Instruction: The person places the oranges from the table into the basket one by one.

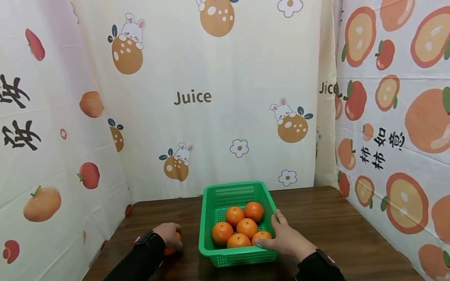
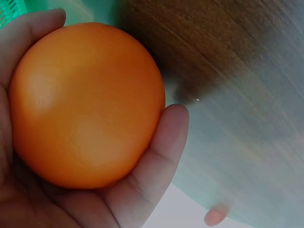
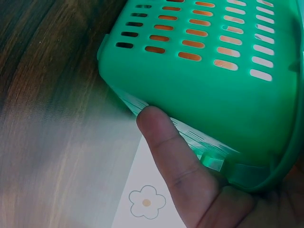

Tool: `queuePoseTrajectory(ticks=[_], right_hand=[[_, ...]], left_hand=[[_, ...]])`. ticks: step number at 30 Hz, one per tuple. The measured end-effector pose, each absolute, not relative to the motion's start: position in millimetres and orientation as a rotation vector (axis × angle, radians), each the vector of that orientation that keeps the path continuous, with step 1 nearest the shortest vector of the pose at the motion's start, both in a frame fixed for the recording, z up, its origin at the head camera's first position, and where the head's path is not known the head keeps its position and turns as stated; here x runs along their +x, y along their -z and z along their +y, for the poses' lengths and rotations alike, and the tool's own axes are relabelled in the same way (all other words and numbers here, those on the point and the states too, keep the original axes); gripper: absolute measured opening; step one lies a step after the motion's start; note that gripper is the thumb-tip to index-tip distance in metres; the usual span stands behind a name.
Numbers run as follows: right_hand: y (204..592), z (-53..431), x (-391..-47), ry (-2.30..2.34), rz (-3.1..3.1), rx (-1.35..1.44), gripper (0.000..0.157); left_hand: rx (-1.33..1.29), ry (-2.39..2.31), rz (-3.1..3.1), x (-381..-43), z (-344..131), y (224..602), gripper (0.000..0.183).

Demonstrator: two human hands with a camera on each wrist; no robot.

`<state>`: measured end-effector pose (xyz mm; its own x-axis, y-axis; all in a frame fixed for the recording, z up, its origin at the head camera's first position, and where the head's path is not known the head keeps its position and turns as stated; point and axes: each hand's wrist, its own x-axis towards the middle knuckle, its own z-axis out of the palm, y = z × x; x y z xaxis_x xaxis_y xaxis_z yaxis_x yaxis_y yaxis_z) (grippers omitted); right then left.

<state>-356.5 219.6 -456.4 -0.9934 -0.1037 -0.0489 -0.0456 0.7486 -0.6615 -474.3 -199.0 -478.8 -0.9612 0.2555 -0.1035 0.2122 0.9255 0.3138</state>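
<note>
A green plastic basket [image 1: 233, 187] stands in the middle of the dark wooden table [image 1: 340, 220] and holds several oranges [image 1: 247, 226]. My right hand [image 1: 283, 236] grips its near right rim, with fingers over the edge. The thumb [image 3: 164, 140] lies against the slotted outer wall of the basket [image 3: 213, 71]. My left hand [image 1: 169, 234] sits on the table left of the basket, curled round a single orange [image 1: 170, 250]. In the left wrist view that orange [image 2: 88, 104] fills the palm, with the fingers [image 2: 166, 142] wrapped around it.
Printed cloth walls with fruit, rabbits and the word "Juice" close the table in on the left [image 1: 39, 178], back [image 1: 222, 113] and right [image 1: 414, 139]. Bare tabletop lies on both sides of the basket and in front of it.
</note>
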Motion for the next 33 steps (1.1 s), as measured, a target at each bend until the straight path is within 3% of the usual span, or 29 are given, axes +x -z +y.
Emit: queuePoseTrajectory(ticks=[7, 17, 33], right_hand=[[457, 219, -357, 1.074, 2.869, -0.129, 0.112], [457, 220, -357, 1.101, 2.847, -0.128, 0.113], [460, 220, -356, 1.082, 2.871, -0.131, 0.112]], left_hand=[[0.370, -0.431, 2.960, -476, -195, 473, 0.056], [0.416, -0.417, 2.988, -476, -190, 456, 0.039], [0.405, -0.473, 2.995, -487, -194, 456, 0.044]])
